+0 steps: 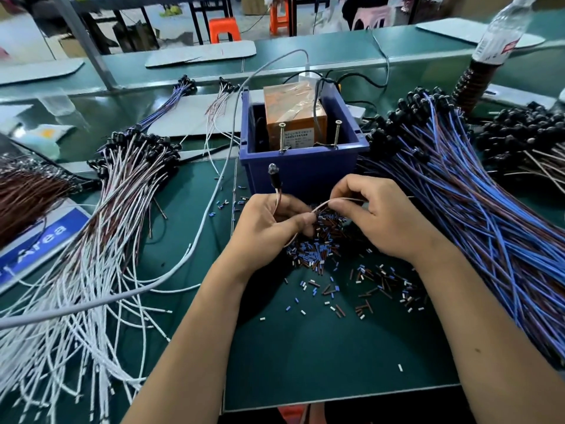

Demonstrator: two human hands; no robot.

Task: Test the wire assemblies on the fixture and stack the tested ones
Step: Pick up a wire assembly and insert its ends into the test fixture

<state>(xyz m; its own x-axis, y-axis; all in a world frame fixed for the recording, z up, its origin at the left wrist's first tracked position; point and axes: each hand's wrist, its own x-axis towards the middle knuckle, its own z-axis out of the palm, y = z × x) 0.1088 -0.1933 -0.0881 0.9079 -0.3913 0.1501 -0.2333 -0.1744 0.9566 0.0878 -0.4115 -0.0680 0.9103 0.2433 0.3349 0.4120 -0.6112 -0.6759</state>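
My left hand (269,221) pinches a thin pink-brown wire assembly (276,194) whose black lamp head (272,171) stands upright above my fingers. The free end of the same wire is pinched by my right hand (376,215) just in front of the fixture. That fixture is a blue bin (302,169) holding an orange box (293,117) and two upright screws (281,137). A large pile of blue and brown assemblies (458,194) lies to the right. White and brown assemblies (116,215) are heaped on the left.
Under my hands lies a heap of small cut insulation bits (324,243) on the green mat (305,347). A grey cable (195,237) crosses the left side. A plastic bottle (501,35) stands at the far right. A blue sign (46,240) lies at the left edge.
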